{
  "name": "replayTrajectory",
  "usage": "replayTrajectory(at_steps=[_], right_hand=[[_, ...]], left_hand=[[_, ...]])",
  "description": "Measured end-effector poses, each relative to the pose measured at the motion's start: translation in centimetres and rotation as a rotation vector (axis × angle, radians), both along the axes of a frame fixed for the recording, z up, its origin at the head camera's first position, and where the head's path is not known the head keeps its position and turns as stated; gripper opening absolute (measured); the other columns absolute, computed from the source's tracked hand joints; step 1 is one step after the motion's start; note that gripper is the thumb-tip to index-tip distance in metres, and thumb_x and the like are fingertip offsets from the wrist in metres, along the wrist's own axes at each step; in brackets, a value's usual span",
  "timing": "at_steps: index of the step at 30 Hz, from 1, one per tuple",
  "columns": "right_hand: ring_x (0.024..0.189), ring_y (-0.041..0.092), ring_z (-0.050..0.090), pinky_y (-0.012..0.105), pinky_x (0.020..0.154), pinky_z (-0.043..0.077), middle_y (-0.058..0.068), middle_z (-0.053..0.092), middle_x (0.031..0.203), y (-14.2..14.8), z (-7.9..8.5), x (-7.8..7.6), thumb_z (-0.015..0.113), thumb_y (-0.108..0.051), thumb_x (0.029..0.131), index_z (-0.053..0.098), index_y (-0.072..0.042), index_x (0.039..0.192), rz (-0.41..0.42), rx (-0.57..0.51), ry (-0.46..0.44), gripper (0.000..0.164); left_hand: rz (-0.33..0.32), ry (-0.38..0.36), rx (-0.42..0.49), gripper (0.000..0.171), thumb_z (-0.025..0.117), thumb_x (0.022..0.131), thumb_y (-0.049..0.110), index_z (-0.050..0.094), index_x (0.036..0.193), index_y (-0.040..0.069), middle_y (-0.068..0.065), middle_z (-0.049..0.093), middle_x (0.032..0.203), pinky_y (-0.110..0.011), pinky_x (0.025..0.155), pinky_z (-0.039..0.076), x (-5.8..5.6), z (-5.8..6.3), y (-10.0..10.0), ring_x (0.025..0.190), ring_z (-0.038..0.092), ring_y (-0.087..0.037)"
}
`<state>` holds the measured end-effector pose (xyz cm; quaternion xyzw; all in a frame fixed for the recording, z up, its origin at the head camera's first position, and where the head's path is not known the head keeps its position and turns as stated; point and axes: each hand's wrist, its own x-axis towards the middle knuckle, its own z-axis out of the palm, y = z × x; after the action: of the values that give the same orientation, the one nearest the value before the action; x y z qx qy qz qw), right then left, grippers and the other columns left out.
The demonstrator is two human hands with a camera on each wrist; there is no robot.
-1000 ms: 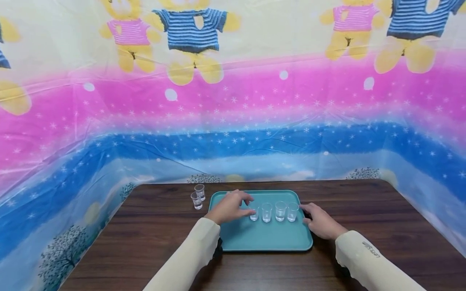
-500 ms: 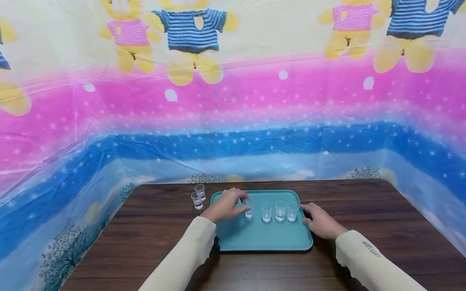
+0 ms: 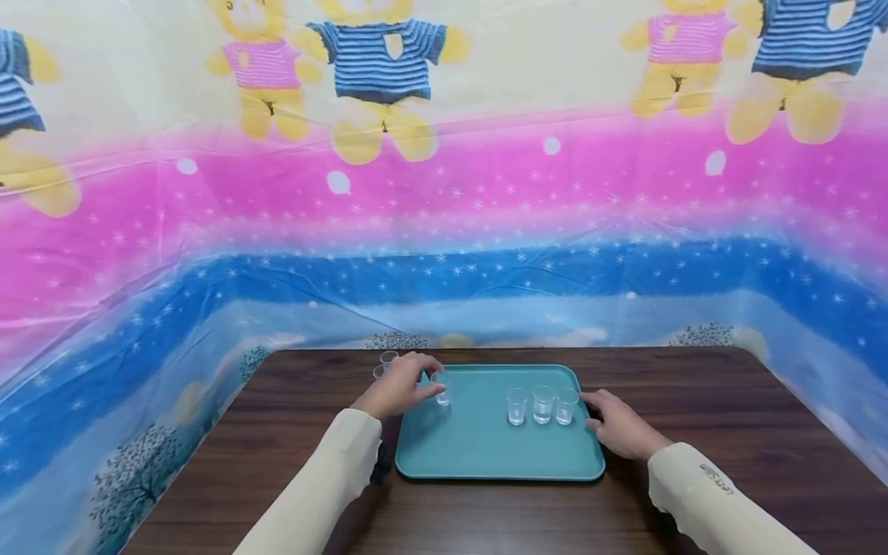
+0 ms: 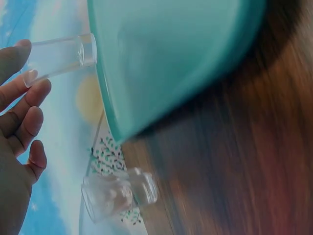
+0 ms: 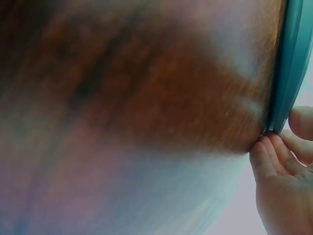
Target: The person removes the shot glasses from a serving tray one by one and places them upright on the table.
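Note:
My left hand (image 3: 397, 385) pinches a small clear shot glass (image 3: 442, 391) over the left part of the green tray (image 3: 458, 455). It stays upright between thumb and fingers; I cannot tell whether its base touches the tray. Three more clear shot glasses stand in a row on the tray's right half: one at the left (image 3: 516, 407), one in the middle (image 3: 543, 405) and one at the right (image 3: 566, 407). With thumb and fingertips, my right hand (image 3: 620, 425) holds the tray's right rim, as the right wrist view shows close up.
Beyond the tray's left edge, two shot glasses (image 3: 388, 358) stand close together on the brown wooden table (image 3: 277, 432), partly hidden behind the left hand. A printed cloth (image 3: 444, 270) hangs behind and around the table.
My left hand has taken hold of the leftmost glass in the row and carried it left, away from the other three. My right hand has stayed at the tray's rim.

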<state>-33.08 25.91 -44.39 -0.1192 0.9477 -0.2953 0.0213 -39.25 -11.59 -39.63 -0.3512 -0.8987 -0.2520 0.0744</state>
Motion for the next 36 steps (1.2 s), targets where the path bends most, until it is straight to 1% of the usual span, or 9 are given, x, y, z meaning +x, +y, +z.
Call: replayTrajectory(at_steps=[5,7,12,16,21,23,27,31,36], right_hand=[[0.117,0.039,0.047,0.052,0.087,0.043,0.020,0.049,0.121,0.1,-0.1,0.0,0.052,-0.001,0.095,0.040,0.005,0.139,0.000,-0.005,0.001,0.046],[0.116,0.039,0.047,0.052,0.087,0.043,0.020,0.049,0.121,0.2,0.0,0.0,0.053,0.000,0.094,0.040,0.005,0.139,0.002,-0.005,0.003,0.046],[0.115,0.039,0.048,0.052,0.087,0.043,0.019,0.049,0.121,0.1,0.0,0.1,0.053,0.000,0.094,0.041,0.006,0.138,0.005,0.002,0.002,0.046],[0.116,0.039,0.048,0.052,0.087,0.043,0.019,0.049,0.121,0.0,0.0,0.0,0.052,-0.001,0.095,0.040,0.005,0.139,0.004,0.006,0.003,0.046],[0.116,0.039,0.047,0.052,0.087,0.043,0.020,0.049,0.121,-0.1,0.1,-0.1,0.052,0.000,0.095,0.040,0.006,0.139,0.007,0.008,0.005,0.046],[0.116,0.039,0.047,0.052,0.087,0.043,0.020,0.049,0.121,0.0,0.1,-0.1,0.052,0.000,0.095,0.040,0.005,0.139,0.006,0.005,0.005,0.046],[0.116,0.039,0.048,0.053,0.087,0.043,0.019,0.049,0.121,0.1,0.1,-0.1,0.052,0.000,0.094,0.040,0.005,0.139,-0.001,0.007,0.013,0.047],[0.116,0.039,0.048,0.053,0.087,0.043,0.019,0.049,0.120,0.1,0.0,-0.1,0.052,0.000,0.094,0.040,0.006,0.139,-0.004,0.013,0.014,0.047],[0.115,0.039,0.048,0.053,0.087,0.043,0.019,0.049,0.120,0.0,-0.1,-0.1,0.052,0.000,0.094,0.040,0.006,0.139,-0.001,0.009,0.008,0.047]], left_hand=[[0.053,-0.010,-0.006,0.031,0.067,0.090,0.022,0.063,0.113,0.002,-0.007,0.061,0.100,-0.041,0.080,0.045,0.1,0.3,-0.9,0.093,0.056,-0.025],[0.069,-0.027,-0.004,0.031,0.067,0.090,0.021,0.063,0.114,0.002,-0.007,0.061,0.100,-0.038,0.077,0.046,0.2,0.4,-1.2,0.092,0.056,-0.025],[0.102,-0.058,-0.007,0.032,0.067,0.090,0.022,0.063,0.114,0.002,-0.007,0.061,0.101,-0.036,0.075,0.047,0.3,0.4,-2.5,0.090,0.057,-0.023],[0.122,-0.064,-0.011,0.030,0.068,0.089,0.021,0.063,0.112,0.003,-0.008,0.060,0.097,-0.034,0.071,0.047,0.4,0.3,-4.0,0.086,0.056,-0.020],[0.140,-0.064,-0.011,0.028,0.069,0.088,0.020,0.064,0.109,0.001,-0.008,0.060,0.094,-0.033,0.069,0.047,0.7,0.0,-6.1,0.082,0.056,-0.020],[0.156,-0.066,-0.021,0.028,0.070,0.087,0.019,0.064,0.108,0.000,-0.007,0.060,0.093,-0.033,0.068,0.047,0.9,-0.1,-6.9,0.081,0.056,-0.020],[0.210,-0.091,-0.047,0.028,0.071,0.087,0.020,0.065,0.107,0.001,-0.006,0.059,0.091,-0.032,0.068,0.047,1.1,-0.4,-8.1,0.079,0.055,-0.017],[0.256,-0.092,-0.062,0.029,0.071,0.087,0.022,0.066,0.106,0.001,-0.008,0.061,0.092,-0.033,0.068,0.048,1.1,-0.8,-8.8,0.079,0.055,-0.015],[0.317,-0.089,-0.075,0.026,0.071,0.086,0.023,0.067,0.102,0.002,-0.002,0.060,0.086,-0.032,0.066,0.047,0.9,-1.3,-8.7,0.076,0.054,-0.013]])
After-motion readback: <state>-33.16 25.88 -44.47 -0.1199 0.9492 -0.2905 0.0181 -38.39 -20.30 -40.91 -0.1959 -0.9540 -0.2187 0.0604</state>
